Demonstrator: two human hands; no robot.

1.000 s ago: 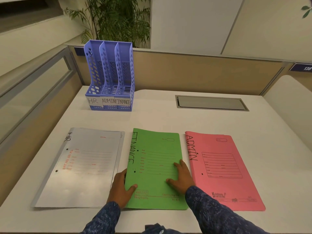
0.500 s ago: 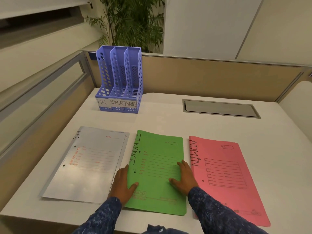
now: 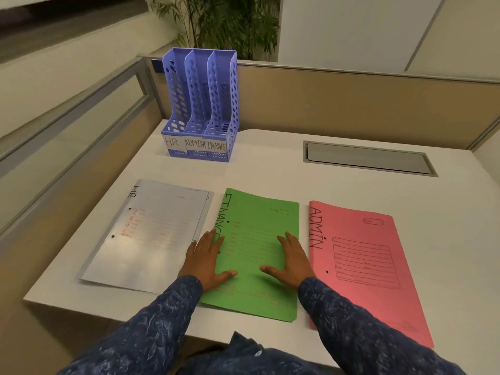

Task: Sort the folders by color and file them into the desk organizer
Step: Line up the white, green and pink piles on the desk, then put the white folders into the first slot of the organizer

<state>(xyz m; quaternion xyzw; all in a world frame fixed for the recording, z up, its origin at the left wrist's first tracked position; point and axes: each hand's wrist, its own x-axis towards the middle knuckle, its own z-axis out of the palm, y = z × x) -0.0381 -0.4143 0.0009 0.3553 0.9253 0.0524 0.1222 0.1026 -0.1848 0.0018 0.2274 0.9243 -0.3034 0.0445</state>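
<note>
White and broad, the surface (image 3: 270,169) of this cubicle carries three folders in a row, and the person leans over the middle one with both hands down on it. The left hand (image 3: 205,258) lies flat on the left edge of the green folder (image 3: 259,296), fingers straight and close together, thumb spread out across the green. The right hand (image 3: 293,259) mirrors it near the folder's right edge, palm down, fingers straight, thumb pointing inward. Neither hand curls round anything. Dark blue patterned sleeves (image 3: 351,320) run back from both wrists. The green folder is marked FINANCE along its spine side. Just beside it on the left lies a white folder (image 3: 151,239) marked HR, and on the right, slightly apart, a pink folder (image 3: 365,266) marked ADMIN. Farther back on the left stands a blue desk organizer (image 3: 201,104), upright, with three slots labelled HR, ADMIN and FINANCE from left to right. A grey cable hatch (image 3: 365,159) sits in the surface at the back right, before a tan partition (image 3: 351,104), with a leafy plant (image 3: 230,23) behind.
</note>
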